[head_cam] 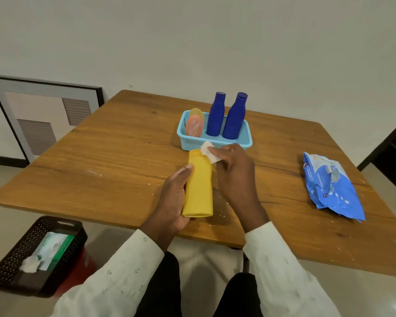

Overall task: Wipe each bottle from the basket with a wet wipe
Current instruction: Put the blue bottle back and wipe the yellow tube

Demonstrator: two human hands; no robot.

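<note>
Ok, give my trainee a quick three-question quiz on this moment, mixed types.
1. True or false: the left hand holds the yellow bottle.
2. How many blue bottles stand in the basket?
3. The wipe in the right hand touches the yellow bottle near: A) its far end, B) its near end, C) not at all.

Key: 1 true; 2 two; 3 A.
</note>
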